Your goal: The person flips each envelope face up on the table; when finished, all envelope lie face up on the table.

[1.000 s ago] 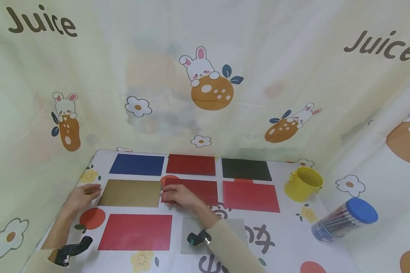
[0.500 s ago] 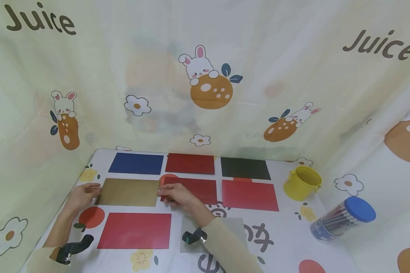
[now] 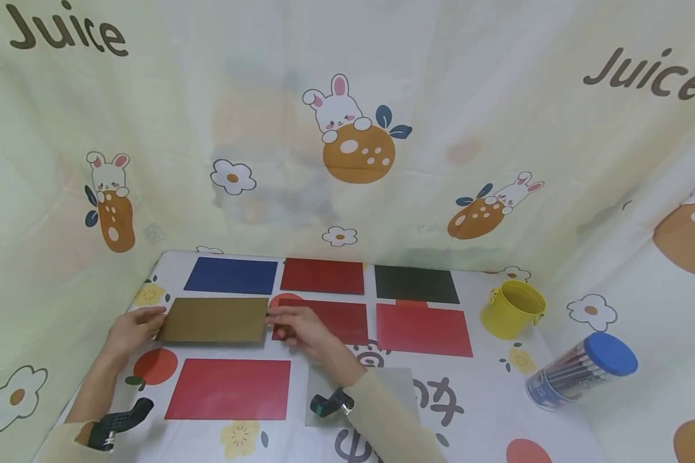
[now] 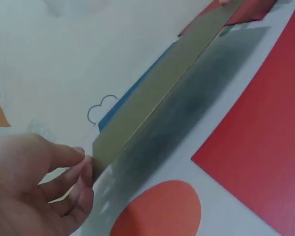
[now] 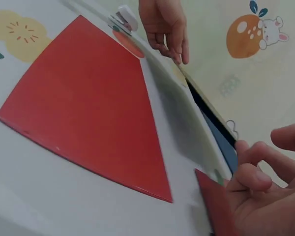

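A gold rectangular card (image 3: 213,320) is held level above the white table, at the left of the middle row in the head view. My left hand (image 3: 132,329) pinches its left end between thumb and fingers; the left wrist view shows this hand (image 4: 44,182) at the card's near corner, with a shadow below. My right hand (image 3: 304,331) holds the opposite end by its fingertips, over a dark red card (image 3: 338,321). In the right wrist view, that hand (image 5: 270,182) has bent fingers at the card's end. Just in front lies a pinkish-red card (image 3: 228,389).
Behind lie a blue card (image 3: 230,275), a red card (image 3: 322,276) and a dark green card (image 3: 416,284). Another pinkish-red card (image 3: 423,329) and a grey sheet (image 3: 318,386) lie to the right. A yellow bucket (image 3: 506,315) and a blue-lidded pen tub (image 3: 579,373) stand at far right.
The gold card has risen off the table and shifted slightly left, its front edge now above a shadow. Both hands have moved a little left with it. The other cards stay put.
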{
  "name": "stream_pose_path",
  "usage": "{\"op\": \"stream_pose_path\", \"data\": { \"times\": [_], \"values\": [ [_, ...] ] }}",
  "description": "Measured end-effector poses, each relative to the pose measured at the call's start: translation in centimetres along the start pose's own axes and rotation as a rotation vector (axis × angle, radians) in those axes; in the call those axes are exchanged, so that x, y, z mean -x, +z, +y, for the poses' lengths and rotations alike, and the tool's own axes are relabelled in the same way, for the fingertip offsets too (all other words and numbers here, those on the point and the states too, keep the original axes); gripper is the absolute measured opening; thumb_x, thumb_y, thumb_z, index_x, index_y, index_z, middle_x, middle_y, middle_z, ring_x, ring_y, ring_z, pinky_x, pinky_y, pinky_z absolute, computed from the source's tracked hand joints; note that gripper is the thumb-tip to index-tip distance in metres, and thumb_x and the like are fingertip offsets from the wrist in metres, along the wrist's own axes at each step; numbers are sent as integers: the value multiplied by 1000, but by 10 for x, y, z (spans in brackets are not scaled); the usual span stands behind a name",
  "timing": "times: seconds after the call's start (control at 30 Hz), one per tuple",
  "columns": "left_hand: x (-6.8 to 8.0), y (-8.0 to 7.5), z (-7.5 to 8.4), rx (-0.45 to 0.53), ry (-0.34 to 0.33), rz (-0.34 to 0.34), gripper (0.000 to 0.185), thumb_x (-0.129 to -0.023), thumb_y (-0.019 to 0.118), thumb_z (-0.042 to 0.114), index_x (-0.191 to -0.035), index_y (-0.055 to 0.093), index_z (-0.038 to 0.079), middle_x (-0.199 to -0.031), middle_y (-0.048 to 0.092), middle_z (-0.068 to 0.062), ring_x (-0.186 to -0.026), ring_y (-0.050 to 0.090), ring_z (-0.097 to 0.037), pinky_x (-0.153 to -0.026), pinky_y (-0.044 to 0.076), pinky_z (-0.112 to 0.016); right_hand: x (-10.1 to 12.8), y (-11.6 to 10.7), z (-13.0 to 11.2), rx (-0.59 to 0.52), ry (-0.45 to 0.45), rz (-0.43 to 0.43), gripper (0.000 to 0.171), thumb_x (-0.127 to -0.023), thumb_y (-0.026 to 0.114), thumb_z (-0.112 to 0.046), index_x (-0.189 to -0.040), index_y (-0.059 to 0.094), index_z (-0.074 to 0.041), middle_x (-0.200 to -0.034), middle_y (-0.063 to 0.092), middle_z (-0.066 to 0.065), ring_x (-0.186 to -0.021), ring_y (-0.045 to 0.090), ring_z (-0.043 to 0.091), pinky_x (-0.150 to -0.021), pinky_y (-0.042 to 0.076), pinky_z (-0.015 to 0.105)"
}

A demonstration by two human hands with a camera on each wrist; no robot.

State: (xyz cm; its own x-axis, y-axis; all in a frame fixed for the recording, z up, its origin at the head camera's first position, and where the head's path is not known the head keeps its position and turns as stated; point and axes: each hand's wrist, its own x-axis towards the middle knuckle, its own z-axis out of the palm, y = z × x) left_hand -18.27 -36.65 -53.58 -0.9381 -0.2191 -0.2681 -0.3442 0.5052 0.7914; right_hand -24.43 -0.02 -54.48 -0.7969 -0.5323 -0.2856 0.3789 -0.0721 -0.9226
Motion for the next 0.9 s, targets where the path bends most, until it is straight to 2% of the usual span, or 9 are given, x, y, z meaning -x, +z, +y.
{"op": "stream_pose_path", "data": {
  "times": [0.07,0.2,0.33,0.43,0.5,0.57,0.67,0.77,0.9],
  "values": [
    [0,2,2,49,9,-10,58,-106,49,36,-151,40,0,-151,41,-30,-134,44,-44,-105,45,-53,3,-2,-4,24,-26,34,34,-97,64,-13,-130,68,-7,-125,68,18,-65,49,12,-48,31,21],
    [1,8,13,99,46,-10,59,-105,52,38,-150,44,2,-149,45,-26,-129,52,-36,-95,53,-32,14,-11,-13,116,-69,88,32,-98,65,-19,-129,69,-12,-121,70,14,-65,49,12,-49,33,21],
    [1,17,30,161,84,-10,54,-104,55,36,-147,49,3,-143,52,-20,-110,61,-14,-83,53,-17,26,-25,-19,234,-104,132,31,-99,63,-22,-129,71,-21,-109,66,20,-76,54,20,-56,41,21],
    [1,24,40,224,113,-22,51,-103,58,32,-144,52,2,-131,61,-8,-97,61,-1,-82,54,-17,36,-38,-23,286,-124,160,31,-99,62,-25,-129,70,-29,-113,62,23,-89,58,30,-66,49,25],
    [-1,33,46,266,131,-39,50,-102,60,29,-143,54,0,-122,63,1,-92,61,2,-83,55,-19,44,-48,-24,299,-139,179,32,-100,62,-26,-131,68,-31,-120,62,21,-97,58,35,-71,51,28],
    [-2,41,53,309,149,-59,48,-102,62,25,-142,54,-2,-117,65,5,-92,63,1,-84,55,-22,50,-59,-25,306,-158,194,33,-100,61,-26,-132,68,-32,-126,63,17,-100,58,39,-72,51,30],
    [-3,57,62,361,173,-83,48,-101,64,21,-140,55,-3,-118,67,1,-93,66,0,-86,55,-23,57,-76,-25,309,-199,218,33,-102,59,-23,-133,67,-30,-129,64,14,-93,56,36,-68,48,29],
    [-4,74,71,397,198,-82,47,-99,67,21,-139,57,-2,-120,67,-4,-94,67,-2,-86,55,-23,65,-91,-25,295,-229,266,31,-102,60,-23,-131,69,-26,-119,65,15,-81,52,25,-63,44,28],
    [-5,97,85,429,220,-64,44,-97,69,19,-136,61,0,-120,68,-7,-95,66,-3,-84,55,-21,73,-109,-21,271,-233,360,27,-100,64,-28,-126,72,-27,-103,61,18,-76,50,18,-61,42,28]
  ]
}}
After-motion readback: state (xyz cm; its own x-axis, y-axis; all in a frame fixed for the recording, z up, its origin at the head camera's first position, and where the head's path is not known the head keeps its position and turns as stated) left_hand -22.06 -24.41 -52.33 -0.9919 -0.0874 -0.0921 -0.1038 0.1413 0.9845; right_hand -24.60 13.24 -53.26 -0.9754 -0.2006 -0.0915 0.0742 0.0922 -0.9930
